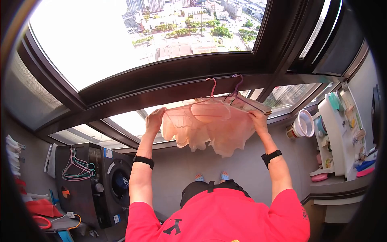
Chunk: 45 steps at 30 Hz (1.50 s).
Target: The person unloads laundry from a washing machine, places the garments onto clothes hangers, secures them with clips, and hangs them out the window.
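Note:
A sheer peach-pink ruffled garment (225,131) hangs spread out in front of the window. My left hand (154,120) pinches its upper left edge, with the fingers closed on the cloth. At the opposite edge, my right hand (258,120) grips the fabric between thumb and fingers. A pink hanger hook (212,85) rises above the garment's neckline. Just to its right is a purple hanger hook (238,84), with another pale garment (241,101) partly hidden behind the pink one. What the hooks hang on is hard to make out.
Several wire hangers (78,167) lie on a dark front-loading washing machine (90,197) at left. A white bucket (304,124) and a white shelf unit (336,137) stand at right. The dark window frame (173,76) crosses ahead. Grey floor (169,169) lies below.

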Each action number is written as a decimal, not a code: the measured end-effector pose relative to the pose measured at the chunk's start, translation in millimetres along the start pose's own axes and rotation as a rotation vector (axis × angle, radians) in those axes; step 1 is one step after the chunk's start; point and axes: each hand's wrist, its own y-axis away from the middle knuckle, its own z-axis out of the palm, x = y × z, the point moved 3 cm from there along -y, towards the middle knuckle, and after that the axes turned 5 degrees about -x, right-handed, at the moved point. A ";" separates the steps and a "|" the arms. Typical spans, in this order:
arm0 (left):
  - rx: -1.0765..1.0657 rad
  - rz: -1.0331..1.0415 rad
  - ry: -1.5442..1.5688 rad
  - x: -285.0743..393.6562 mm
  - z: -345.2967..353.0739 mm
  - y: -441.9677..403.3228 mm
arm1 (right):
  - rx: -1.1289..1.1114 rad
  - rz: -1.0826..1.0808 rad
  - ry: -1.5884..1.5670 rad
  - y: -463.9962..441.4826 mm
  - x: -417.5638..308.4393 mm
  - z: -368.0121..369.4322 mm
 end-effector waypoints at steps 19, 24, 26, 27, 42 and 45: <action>0.072 -0.263 0.037 -7.6 4.2 79.9 | 0.004 -0.374 0.180 41.1 -80.8 11.3; -0.178 -0.494 0.172 -2.9 42.3 243.0 | -0.534 -0.478 0.008 79.3 -67.9 93.7; -0.138 -0.658 0.200 8.3 48.6 324.0 | -0.754 -0.535 -0.048 91.2 -68.7 126.5; -0.134 -0.740 0.201 18.5 48.8 360.1 | -0.840 -0.569 -0.056 93.4 -74.6 142.3; 0.655 -1.485 0.262 200.1 -20.8 665.9 | -1.251 -1.595 -0.343 229.0 -397.9 266.2; 0.831 -1.498 0.263 196.3 -39.3 708.4 | -1.215 -1.824 -0.426 264.5 -493.8 277.6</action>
